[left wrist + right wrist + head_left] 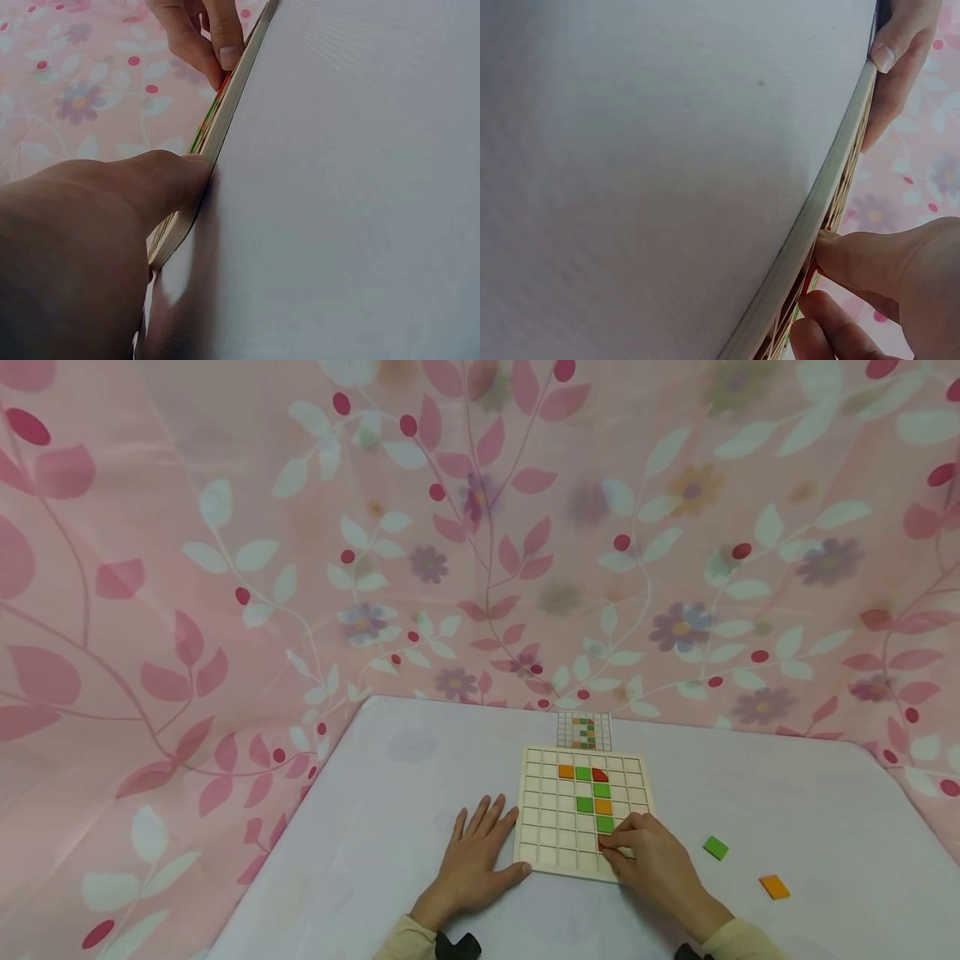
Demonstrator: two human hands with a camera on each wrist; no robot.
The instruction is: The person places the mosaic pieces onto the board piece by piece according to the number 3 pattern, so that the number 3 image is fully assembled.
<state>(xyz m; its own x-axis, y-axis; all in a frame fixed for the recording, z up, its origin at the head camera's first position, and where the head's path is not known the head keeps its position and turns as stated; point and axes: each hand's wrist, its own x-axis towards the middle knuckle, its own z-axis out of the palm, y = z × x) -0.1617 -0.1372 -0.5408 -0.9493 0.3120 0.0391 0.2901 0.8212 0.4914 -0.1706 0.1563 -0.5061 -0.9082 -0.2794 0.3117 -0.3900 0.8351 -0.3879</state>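
A pale wooden grid board (pixel 547 827) lies on the table. My right hand (pixel 656 864) pinches a red tile (pixel 602 842) between thumb and fingers at a square near the board's front; the fingertips cover part of it. The left hand (pixel 476 864) rests with spread fingers beside the board's left edge, its thumb touching the front left corner. In the grid sit an orange tile (pixel 566 772), a green tile (pixel 583 773) and a red tile with a rounded corner (pixel 599 775). Below them are more green tiles (pixel 585 805) and another orange tile (pixel 603 807).
A small card (pixel 584 732) printed with a coloured grid pattern lies behind the board. To the right, a loose green tile (pixel 716 847) and a loose orange tile (pixel 775 887) lie on the white tablecloth (pixel 300 868). A pink floral curtain (pixel 480 527) hangs behind the table.
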